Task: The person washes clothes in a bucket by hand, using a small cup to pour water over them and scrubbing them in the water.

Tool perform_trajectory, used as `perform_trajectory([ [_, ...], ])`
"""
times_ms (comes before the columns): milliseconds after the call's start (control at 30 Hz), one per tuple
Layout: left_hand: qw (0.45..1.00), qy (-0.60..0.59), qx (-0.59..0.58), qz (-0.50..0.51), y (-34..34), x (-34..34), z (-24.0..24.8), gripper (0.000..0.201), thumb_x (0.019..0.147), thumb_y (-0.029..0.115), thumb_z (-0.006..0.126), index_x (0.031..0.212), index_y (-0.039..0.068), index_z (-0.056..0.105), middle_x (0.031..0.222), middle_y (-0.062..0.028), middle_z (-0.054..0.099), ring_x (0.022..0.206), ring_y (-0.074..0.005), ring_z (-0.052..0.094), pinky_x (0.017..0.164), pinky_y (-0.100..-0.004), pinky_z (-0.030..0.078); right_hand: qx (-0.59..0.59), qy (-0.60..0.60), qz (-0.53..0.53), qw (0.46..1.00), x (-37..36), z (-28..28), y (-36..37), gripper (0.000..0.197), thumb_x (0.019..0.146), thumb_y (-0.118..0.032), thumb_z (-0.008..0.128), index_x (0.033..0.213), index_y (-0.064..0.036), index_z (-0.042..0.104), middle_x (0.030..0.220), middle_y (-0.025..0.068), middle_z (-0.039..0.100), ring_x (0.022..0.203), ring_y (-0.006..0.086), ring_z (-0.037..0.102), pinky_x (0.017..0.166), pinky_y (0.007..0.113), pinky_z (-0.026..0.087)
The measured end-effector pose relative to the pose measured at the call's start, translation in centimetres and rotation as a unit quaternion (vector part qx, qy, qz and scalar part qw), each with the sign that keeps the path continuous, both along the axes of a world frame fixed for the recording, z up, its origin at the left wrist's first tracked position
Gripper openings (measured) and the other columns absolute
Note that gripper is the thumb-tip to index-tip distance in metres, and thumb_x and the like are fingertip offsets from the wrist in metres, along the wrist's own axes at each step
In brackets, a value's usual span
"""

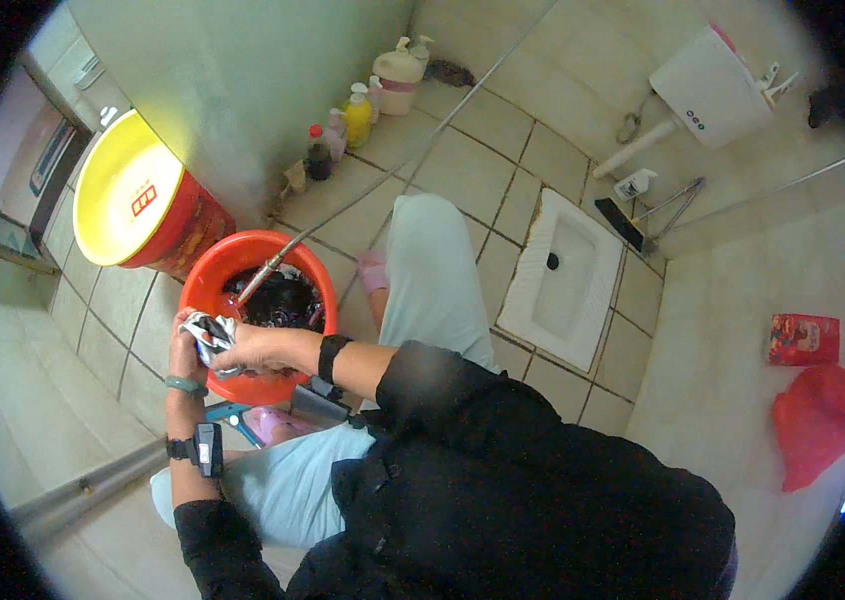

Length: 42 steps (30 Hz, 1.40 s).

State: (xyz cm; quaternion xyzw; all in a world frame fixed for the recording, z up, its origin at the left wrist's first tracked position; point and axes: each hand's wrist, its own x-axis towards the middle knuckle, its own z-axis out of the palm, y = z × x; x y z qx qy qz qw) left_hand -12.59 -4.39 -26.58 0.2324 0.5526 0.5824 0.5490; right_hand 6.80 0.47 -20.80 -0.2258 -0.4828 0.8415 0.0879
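A black-and-white piece of cloth (211,332) is bunched between my two hands over the near left rim of an orange-red basin (205,268). My left hand (186,348) closes on its left side, and my right hand (251,348) grips it from the right. Dark, wet material (288,298) lies in the basin, perhaps fabric in water; I cannot tell. The metal end of a long shower hose (268,268) reaches into the basin, just beyond my hands.
A large red bucket with a yellow inside (133,195) stands beyond the basin. Several bottles (356,118) line the partition. To the right are a squat toilet (568,275), a brush (621,222) and a wall cistern (713,90). A red bag (823,425) hangs at far right.
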Motion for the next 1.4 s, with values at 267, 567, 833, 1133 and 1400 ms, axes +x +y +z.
perform_trajectory([
  [267,0.981,0.164,-0.093,-0.042,-2.2,0.1,-2.2,0.018,0.082,0.015,0.053,0.099,0.008,0.053,0.074,-0.0056,0.059,0.064,-0.0200,0.055,0.062,-0.0324,0.047,0.269,0.086,-0.045,0.958,-3.9,-8.1,-1.8,0.035,0.064,-0.012,0.071,0.093,-0.0043,0.054,0.078,0.0049,0.059,0.073,0.0134,0.054,0.064,0.032,0.047],
  [567,0.931,-0.362,-0.030,-0.037,-2.5,1.0,3.1,0.033,0.089,0.022,0.051,0.119,0.008,0.050,0.101,-0.0105,0.060,0.086,-0.0219,0.059,0.072,-0.0344,0.049,-0.171,-0.061,0.056,0.982,-0.9,0.2,0.4,0.025,0.085,-0.025,0.059,0.100,-0.0053,0.054,0.081,0.0048,0.060,0.065,0.0118,0.056,0.051,0.024,0.042],
  [833,0.995,0.015,0.055,-0.081,-0.2,3.9,2.7,0.011,0.075,0.014,0.058,0.079,0.004,0.057,0.074,-0.0053,0.058,0.065,-0.0187,0.056,0.060,-0.0313,0.046,-0.091,-0.080,0.138,0.983,-1.1,-2.6,-0.4,0.032,0.081,-0.028,0.062,0.103,-0.0055,0.054,0.091,0.0040,0.056,0.075,0.0118,0.052,0.058,0.026,0.042],
  [1133,0.881,0.461,0.083,-0.059,0.2,3.5,-0.1,0.011,0.068,0.014,0.054,0.070,0.003,0.057,0.072,-0.0146,0.058,0.070,-0.0309,0.057,0.064,-0.0406,0.046,0.068,-0.116,0.085,0.987,-3.5,-4.2,-1.2,0.035,0.074,-0.020,0.069,0.102,-0.0035,0.054,0.098,0.0073,0.057,0.089,0.0173,0.054,0.075,0.030,0.045],
  [1400,0.953,0.255,-0.058,0.154,0.1,3.1,-3.8,0.014,0.073,0.014,0.053,0.066,0.004,0.060,0.061,-0.0030,0.056,0.054,-0.0144,0.052,0.051,-0.0330,0.039,0.398,-0.139,0.016,0.907,-5.5,-5.0,-2.7,0.035,0.081,-0.027,0.055,0.104,-0.0008,0.054,0.107,0.0200,0.058,0.099,0.0289,0.057,0.082,0.038,0.044],
])
